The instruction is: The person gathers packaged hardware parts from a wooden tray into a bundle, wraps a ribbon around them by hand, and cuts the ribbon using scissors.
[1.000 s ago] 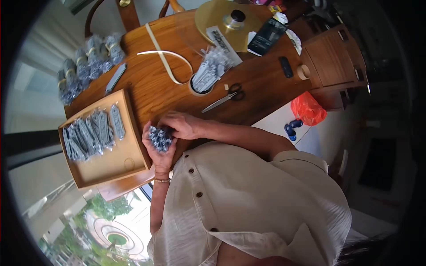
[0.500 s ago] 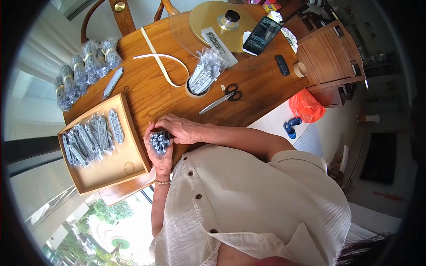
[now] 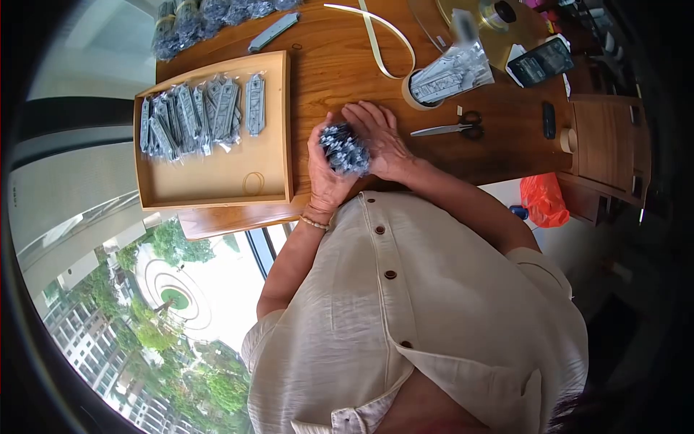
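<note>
My left hand (image 3: pixel 327 176) is closed around a bundle of plastic-wrapped grey strips (image 3: pixel 345 150), its ends turned up toward me. Against the right side of that bundle rests my right hand (image 3: pixel 384 145), fingers stretched out and slightly apart; its thumb is hidden. To the left, a shallow wooden tray (image 3: pixel 210 189) holds several more wrapped grey strips (image 3: pixel 191 116), one strip (image 3: pixel 254 105) lying apart from the pile, and a rubber band (image 3: pixel 253 183).
Scissors (image 3: pixel 448 129) lie right of my hands. Behind them, a tape roll (image 3: pixel 416 98) holds wrapped strips (image 3: pixel 448 76). A phone (image 3: pixel 542 64) stands at the back right. Bundles (image 3: pixel 195 25) line the far left edge, near a cream strap (image 3: pixel 376 43) and a loose strip (image 3: pixel 273 32).
The camera view has shifted, so the table and tray appear higher and further right. Both hands stay at the bundle, whose ends now show more broadly; my right fingers look more extended.
</note>
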`<state>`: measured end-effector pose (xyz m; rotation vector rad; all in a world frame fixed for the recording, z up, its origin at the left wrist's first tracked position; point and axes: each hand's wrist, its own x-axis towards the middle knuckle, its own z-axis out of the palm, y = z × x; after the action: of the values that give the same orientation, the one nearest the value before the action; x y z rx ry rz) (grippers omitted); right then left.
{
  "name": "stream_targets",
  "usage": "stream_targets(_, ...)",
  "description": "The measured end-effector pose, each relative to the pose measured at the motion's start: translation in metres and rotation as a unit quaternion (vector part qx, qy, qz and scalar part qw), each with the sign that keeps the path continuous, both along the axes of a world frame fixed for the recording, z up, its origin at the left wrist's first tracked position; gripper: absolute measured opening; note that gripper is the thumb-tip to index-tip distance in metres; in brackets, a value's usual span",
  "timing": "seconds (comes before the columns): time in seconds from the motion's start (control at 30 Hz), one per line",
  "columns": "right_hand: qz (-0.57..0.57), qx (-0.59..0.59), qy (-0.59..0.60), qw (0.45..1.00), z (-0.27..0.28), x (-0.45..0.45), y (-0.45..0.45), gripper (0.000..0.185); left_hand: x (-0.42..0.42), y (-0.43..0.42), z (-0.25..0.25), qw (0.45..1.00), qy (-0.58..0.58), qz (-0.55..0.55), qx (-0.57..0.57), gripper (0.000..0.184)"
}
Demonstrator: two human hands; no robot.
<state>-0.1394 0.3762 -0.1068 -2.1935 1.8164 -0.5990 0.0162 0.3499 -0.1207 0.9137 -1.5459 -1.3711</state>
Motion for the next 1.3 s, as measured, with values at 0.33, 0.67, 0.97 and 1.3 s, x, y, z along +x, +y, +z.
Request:
stream_targets(0.33, -0.019, 0.003, 0.014, 1.000, -0.015, 0.008, 0.005, 0.077, -0.006, -0.004, -0.022, 0.990, -0.065, 0.002, -0.128, 0.062)
stream_targets(0.67, -0.048, -0.055, 0.029, 0.997, -0.017, 0.016, 0.000, 0.061, -0.006, -0.001, -0.009, 0.995, 0.069, 0.009, 0.078, 0.061)
stream_targets(0.97, -0.072, -0.058, 0.040, 0.995, -0.026, 0.015, 0.003, 0.061, -0.007, -0.004, -0.021, 0.998, -0.015, -0.001, -0.055, 0.054)
stream_targets(1.3, -0.018, 0.105, -0.193, 0.975, 0.059, -0.003, 0.000, 0.081, -0.005, -0.014, 0.043, 0.935, 0.221, -0.015, 0.275, 0.048)
